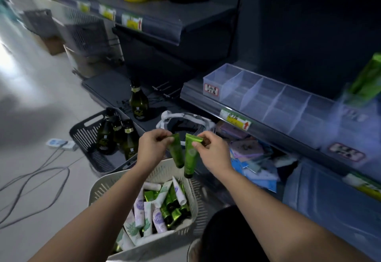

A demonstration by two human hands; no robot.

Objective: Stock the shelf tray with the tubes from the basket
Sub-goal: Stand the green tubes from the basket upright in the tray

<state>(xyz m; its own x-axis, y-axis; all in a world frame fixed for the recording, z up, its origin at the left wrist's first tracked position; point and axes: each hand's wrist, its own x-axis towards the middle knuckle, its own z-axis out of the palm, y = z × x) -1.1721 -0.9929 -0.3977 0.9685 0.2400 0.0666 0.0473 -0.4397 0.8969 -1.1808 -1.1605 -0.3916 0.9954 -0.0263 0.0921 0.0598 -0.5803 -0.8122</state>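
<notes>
While left hand (153, 146) pinches darker tube (177, 154), right hand (213, 151) brighter tube (190, 158), bottle crate (86, 136) beside basket (99, 187).

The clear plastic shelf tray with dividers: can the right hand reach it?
Probably yes. The right hand, pinching a green plastic tube, hangs below and left of the clear plastic shelf tray, and nothing stands between them.

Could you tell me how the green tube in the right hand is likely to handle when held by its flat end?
Probably light: the right hand pinches the green tube by its crimped end and it hangs unbent, cap down. The glossy skin may be slippery, so that small grip could slide. Laid down, its flat end likely stops rolling.
</notes>
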